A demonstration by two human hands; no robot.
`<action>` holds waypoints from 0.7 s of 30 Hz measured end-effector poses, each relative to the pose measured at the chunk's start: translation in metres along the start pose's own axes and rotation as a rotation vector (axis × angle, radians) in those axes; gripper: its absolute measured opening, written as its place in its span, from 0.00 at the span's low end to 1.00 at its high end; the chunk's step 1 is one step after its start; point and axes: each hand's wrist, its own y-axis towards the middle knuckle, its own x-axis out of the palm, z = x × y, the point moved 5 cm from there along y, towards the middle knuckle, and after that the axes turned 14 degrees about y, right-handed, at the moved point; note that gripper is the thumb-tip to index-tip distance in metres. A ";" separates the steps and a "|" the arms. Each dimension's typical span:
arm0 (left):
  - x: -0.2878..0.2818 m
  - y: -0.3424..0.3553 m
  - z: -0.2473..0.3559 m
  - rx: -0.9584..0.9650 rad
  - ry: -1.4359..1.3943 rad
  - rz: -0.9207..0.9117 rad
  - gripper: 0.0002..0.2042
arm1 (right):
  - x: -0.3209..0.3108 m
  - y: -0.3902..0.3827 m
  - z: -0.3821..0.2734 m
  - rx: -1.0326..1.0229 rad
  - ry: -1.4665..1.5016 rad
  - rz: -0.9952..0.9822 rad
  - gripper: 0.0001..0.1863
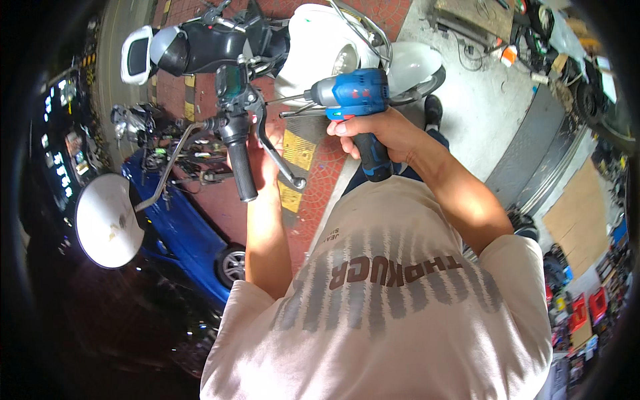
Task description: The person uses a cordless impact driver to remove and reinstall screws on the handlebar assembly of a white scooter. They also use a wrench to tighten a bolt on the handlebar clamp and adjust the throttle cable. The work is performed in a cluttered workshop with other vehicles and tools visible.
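My right hand [395, 133] is wrapped round the handle of a blue and black cordless drill [353, 93]. Its long thin bit [287, 99] points left, the tip close to the clamp of a black hand lever [265, 137] on a motorcycle handlebar. My left hand [268, 160] is behind the lever and beside the black rubber handlebar grip [241, 160]; its fingers are mostly hidden by these parts. Just above the grip sits a dark box-shaped unit [231, 81]. A mirror [110, 220] with a pale face extends left from the handlebar on a bent stem.
A white and black scooter [310, 50] stands beyond the handlebar. Below left is a blue car [180, 230]. To the right lie a cardboard sheet [579, 207], red bins [579, 312] and piled parts. A wooden bench [477, 17] stands at the far right.
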 end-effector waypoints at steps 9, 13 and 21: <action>-0.041 0.034 -0.013 -0.012 -0.220 0.194 0.13 | 0.010 -0.006 -0.007 0.031 -0.035 0.005 0.12; -0.031 0.031 -0.002 0.016 -0.252 0.262 0.16 | 0.005 -0.002 -0.003 0.021 0.014 0.020 0.13; -0.048 0.035 -0.004 0.059 -0.179 0.175 0.20 | 0.004 0.002 0.000 0.001 0.004 0.038 0.14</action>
